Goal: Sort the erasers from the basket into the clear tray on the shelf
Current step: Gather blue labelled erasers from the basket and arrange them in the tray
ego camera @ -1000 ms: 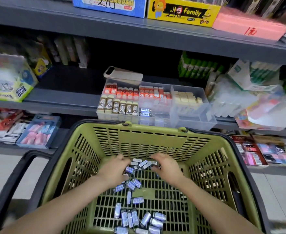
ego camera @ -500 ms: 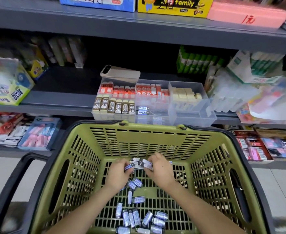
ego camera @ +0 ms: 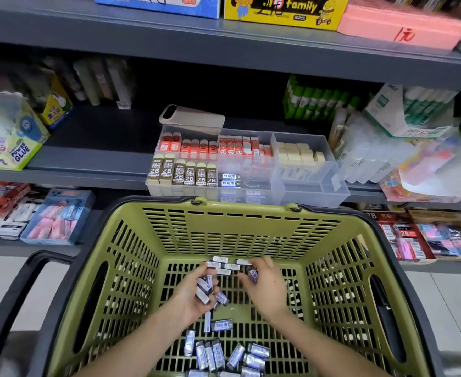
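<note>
Both hands are down inside the olive-green basket (ego camera: 223, 235). My left hand (ego camera: 194, 291) grips a small bunch of blue-and-white wrapped erasers (ego camera: 204, 288). My right hand (ego camera: 264, 284) pinches one such eraser (ego camera: 252, 274) between thumb and fingers. Several more erasers lie at the basket's far end (ego camera: 223, 265) and in a loose heap near the front (ego camera: 223, 355). On the shelf behind stands the clear tray (ego camera: 313, 194); its compartments hold brown 2B erasers, red ones, cream ones and two blue ones (ego camera: 230, 179).
A beige phone-like case (ego camera: 191, 117) lies on the tray's back edge. Glue boxes (ego camera: 9, 140) stand at left, green glue sticks (ego camera: 319, 102) and plastic packets (ego camera: 403, 159) at right. The lower shelf holds packaged stationery (ego camera: 58, 216). The basket's black handle (ego camera: 17, 300) sticks out left.
Both hands have lifted slightly off the basket floor and drawn apart, each with erasers picked from the far pile. The view has tilted a little upward.
</note>
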### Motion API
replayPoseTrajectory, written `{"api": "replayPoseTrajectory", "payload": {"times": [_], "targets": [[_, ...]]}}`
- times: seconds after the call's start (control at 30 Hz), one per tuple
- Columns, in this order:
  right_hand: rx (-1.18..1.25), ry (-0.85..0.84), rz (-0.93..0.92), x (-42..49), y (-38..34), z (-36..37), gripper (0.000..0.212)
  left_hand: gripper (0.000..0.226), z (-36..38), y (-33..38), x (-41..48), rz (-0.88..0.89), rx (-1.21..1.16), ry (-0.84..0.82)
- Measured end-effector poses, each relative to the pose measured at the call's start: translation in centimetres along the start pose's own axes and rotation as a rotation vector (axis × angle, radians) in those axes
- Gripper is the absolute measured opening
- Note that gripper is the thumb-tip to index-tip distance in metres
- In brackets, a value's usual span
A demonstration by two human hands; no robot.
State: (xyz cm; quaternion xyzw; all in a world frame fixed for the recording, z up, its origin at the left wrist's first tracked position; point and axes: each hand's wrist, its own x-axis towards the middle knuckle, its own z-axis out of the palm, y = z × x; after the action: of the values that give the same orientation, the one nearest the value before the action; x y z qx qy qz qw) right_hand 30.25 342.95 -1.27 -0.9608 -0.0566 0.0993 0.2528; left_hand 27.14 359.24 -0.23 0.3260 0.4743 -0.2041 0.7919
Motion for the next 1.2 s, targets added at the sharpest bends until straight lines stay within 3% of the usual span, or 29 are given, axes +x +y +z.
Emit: {"api": "replayPoseTrajectory", "payload": {"times": [0.07,0.2,0.33,0.43,0.57,0.67,0.8,1.0,1.2], "targets": [[-0.221,-0.054,-0.040,1.1,1.4,-0.1,0.045,0.024,-0.4,0.3,0.2,0.016,0.028,0.025],[-0.396,-0.149,-0.151,2.0,1.5,1.3,0.045,0.023,-0.6,0.5,0.4,0.040,0.038,0.044],[-0.426,-0.171,-0.207,2.1,2.0,2.9,0.052,0.024,-0.7,0.6,0.3,0.038,0.048,0.025],[-0.373,-0.176,-0.215,2.0,2.3,2.9,0.046,0.023,-0.7,0.6,0.3,0.067,0.185,0.019],[0.014,-0.129,0.019,1.6,1.2,1.6,0.022,0.028,-0.6,0.0,-0.1,0.214,0.468,-0.020],[0.523,-0.264,0.207,0.8,-1.4,-0.6,0.004,0.033,0.3,-0.3,-1.3,0.300,0.522,-0.097],[0.891,-0.435,0.227,-0.7,-4.2,-4.3,0.007,0.038,2.1,0.3,-3.2,0.365,0.441,-0.200],[1.266,-0.437,0.354,-1.8,-6.9,-10.0,0.031,0.032,3.9,2.3,-6.9,0.508,0.350,-0.262],[1.626,-0.587,0.409,-2.5,-7.5,-14.1,0.016,0.034,3.5,5.2,-10.4,0.534,0.284,-0.305]]}}
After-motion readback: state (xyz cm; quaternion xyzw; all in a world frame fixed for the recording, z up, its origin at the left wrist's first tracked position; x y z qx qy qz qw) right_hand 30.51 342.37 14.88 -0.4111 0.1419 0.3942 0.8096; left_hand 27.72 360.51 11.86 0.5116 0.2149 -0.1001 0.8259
